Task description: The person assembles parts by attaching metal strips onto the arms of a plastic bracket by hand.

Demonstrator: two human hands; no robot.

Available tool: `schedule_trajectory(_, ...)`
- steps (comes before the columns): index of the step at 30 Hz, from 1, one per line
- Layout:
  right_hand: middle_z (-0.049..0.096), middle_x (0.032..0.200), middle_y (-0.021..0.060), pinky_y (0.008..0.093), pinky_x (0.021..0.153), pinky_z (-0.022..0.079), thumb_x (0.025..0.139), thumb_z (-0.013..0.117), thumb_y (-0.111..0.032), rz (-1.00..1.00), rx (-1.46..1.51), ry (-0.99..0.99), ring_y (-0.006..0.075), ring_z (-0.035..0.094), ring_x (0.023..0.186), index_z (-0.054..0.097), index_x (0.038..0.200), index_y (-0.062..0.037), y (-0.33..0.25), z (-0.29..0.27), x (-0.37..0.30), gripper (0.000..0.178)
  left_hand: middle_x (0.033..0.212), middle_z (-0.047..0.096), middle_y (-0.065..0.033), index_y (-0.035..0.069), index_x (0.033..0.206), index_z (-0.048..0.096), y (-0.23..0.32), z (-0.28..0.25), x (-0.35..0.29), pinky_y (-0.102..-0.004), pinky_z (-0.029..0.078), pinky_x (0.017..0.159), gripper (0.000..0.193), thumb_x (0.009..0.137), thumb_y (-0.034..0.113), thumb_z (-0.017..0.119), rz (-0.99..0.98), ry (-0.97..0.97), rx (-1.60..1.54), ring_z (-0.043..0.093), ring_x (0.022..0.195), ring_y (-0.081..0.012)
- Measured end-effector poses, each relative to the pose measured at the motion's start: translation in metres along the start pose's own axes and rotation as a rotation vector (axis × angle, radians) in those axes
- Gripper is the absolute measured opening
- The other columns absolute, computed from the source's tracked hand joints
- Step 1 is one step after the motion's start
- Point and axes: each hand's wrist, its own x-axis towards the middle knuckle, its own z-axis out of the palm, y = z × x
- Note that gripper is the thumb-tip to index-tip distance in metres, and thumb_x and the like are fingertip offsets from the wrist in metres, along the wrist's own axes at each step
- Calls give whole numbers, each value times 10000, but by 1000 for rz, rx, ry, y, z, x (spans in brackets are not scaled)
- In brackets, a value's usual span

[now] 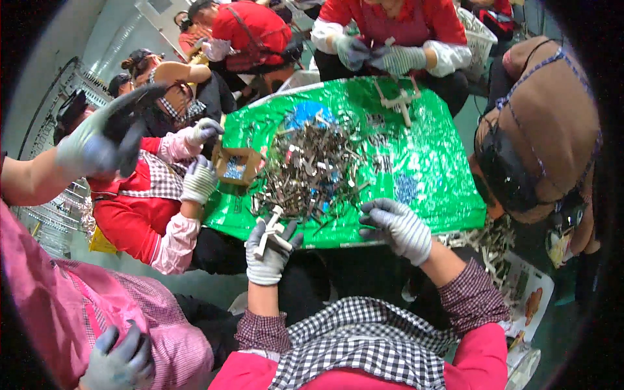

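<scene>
My left hand, in a striped grey-white work glove, is closed around a cream-coloured branched plastic piece at the table's near edge. The piece has several crossing arms that stick up above my fingers. To the right, my right hand, gloved the same way, hovers over the near edge of the table. Its fingers point left and stand somewhat apart, and I see nothing held in them. Ahead of both hands lies a large heap of dark, narrow strip-like parts on the green plastic table cover.
A small cardboard box with blue bits stands left of the heap. Small blue pieces lie to its right. Another branched cream piece is near the far edge. Co-workers sit around the table; a gloved hand reaches in from the left.
</scene>
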Motion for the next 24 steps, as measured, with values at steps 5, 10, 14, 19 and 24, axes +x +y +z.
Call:
schedule_trajectory(5,537,879,63,306,734,504,859,528,-142,12,14,5,158,526,809,542,1060,-33,2,4,16,229,1253,405,-116,60,1214,391,3,5,-3,-578,389,857,503,822,337,542,3,53,91,450,1060,-426)
schedule_trajectory(10,508,973,74,391,762,479,856,532,-152,16,5,85,200,502,864,493,1120,-38,4,7,37,290,1084,528,-112,64,1177,463,4,13,17,-499,463,759,394,875,317,463,-158,-11,-29,547,904,-271)
schedule_trajectory(14,566,1005,103,345,735,492,841,555,-175,-525,-712,-81,229,574,830,518,1096,-29,-2,3,66,296,912,558,-106,-23,1219,402,12,36,22,-466,414,858,468,881,300,424,-33,-103,50,545,838,-242)
schedule_trajectory(19,550,968,51,356,789,478,860,512,-102,-42,-196,-27,161,534,842,556,1052,-49,-3,19,102,204,996,568,-158,32,1085,533,17,23,48,-519,447,824,333,853,269,495,-66,120,81,553,903,-329)
schedule_trajectory(24,581,799,20,223,655,421,832,530,-176,-25,-128,95,101,504,763,606,997,-70,-3,26,99,211,1065,568,-144,53,1066,552,6,25,55,-534,439,829,301,842,252,518,-29,82,29,554,942,-326)
